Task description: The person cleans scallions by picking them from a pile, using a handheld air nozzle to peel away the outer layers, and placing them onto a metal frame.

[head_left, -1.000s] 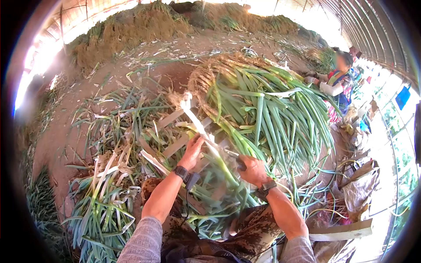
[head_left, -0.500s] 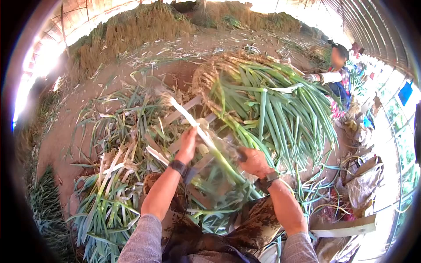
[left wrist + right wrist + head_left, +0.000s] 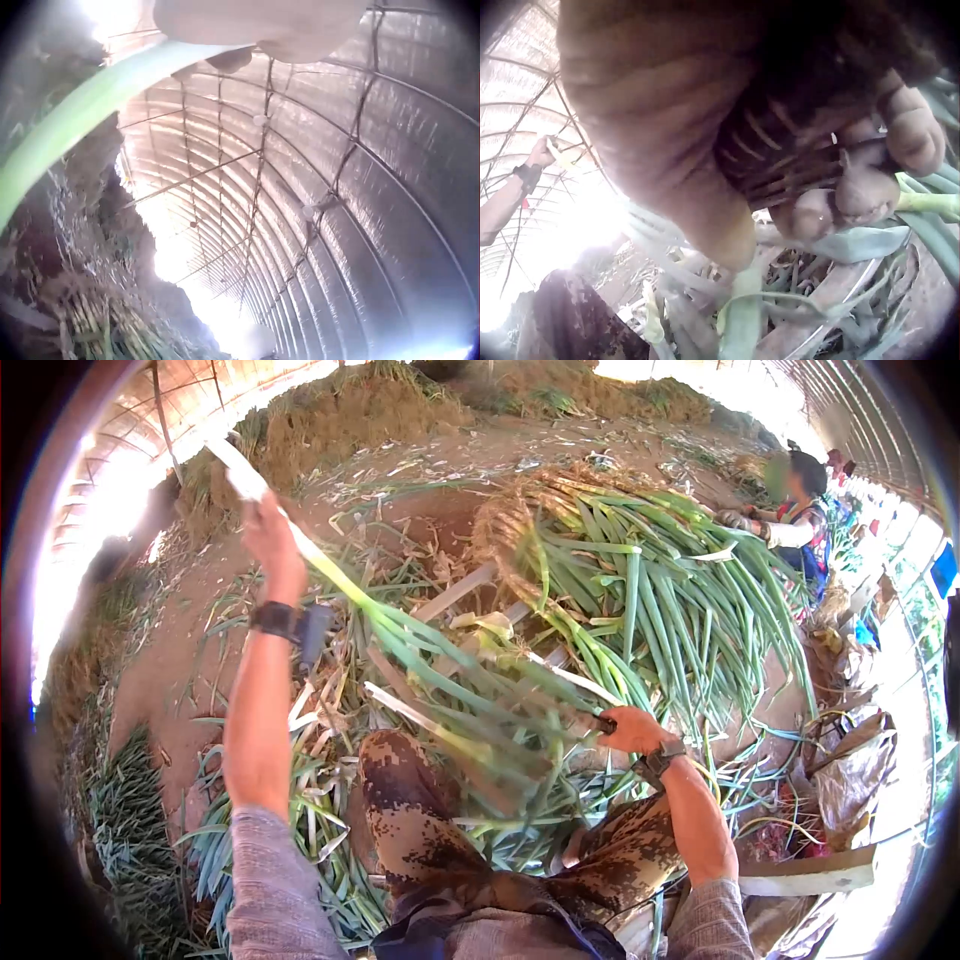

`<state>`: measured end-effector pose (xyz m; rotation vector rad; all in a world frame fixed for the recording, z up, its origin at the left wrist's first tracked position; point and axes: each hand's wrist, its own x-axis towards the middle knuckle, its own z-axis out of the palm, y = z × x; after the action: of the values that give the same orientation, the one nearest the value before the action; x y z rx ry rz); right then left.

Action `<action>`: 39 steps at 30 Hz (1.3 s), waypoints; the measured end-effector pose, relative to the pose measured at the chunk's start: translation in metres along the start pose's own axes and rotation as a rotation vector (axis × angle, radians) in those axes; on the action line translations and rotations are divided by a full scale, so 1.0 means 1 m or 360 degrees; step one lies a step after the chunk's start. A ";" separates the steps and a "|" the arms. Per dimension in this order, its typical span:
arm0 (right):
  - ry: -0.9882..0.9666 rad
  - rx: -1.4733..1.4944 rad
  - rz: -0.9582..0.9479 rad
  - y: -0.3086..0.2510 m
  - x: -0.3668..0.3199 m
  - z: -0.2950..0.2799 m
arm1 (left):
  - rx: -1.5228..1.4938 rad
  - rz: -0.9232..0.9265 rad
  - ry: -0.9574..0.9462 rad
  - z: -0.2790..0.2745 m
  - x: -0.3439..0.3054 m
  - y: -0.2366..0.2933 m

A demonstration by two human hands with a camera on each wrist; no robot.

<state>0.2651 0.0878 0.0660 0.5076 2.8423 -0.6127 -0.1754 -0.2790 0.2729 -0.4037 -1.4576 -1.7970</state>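
My left hand (image 3: 275, 550) is raised at the upper left and grips a long green onion (image 3: 330, 565) near its white end. Its green leaves trail down toward the middle and look blurred. In the left wrist view the stalk (image 3: 82, 109) curves out below the pale, overexposed fingers (image 3: 270, 30). My right hand (image 3: 640, 732) is low, right of centre, with its fingers curled round a dark tool (image 3: 787, 139) that has a ribbed handle. The tool's dark tip points left, close to the blurred leaf ends; its kind cannot be told.
A large heap of green onions (image 3: 650, 590) lies ahead on the right. Loose leaves and pale boards (image 3: 455, 592) are in front of my knees (image 3: 405, 790). Green onions (image 3: 130, 840) lie at the lower left. Another person (image 3: 800, 520) sits beyond the heap, under an arched roof (image 3: 337, 187).
My left hand has swung up and left from the centre, drawing the green onion away from my right hand. The right hand now sits slightly farther right in the view and still holds the tool.
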 end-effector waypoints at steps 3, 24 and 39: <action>0.0136 0.0043 -0.0002 0.005 -0.001 0.001 | 0.0319 0.0133 -0.0105 -0.031 0.036 0.084; 0.0228 0.0203 0.0145 0.066 -0.044 -0.004 | 0.0738 0.0896 -0.2953 -0.009 -0.364 -0.046; 0.0248 0.0319 0.0125 0.069 -0.049 0.002 | 0.0397 0.1220 -0.3710 -0.072 -0.359 -0.054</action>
<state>0.3356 0.1323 0.0512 0.7267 2.9030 -0.8848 0.0355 -0.2133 -0.0245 -2.8529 -1.9469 0.2657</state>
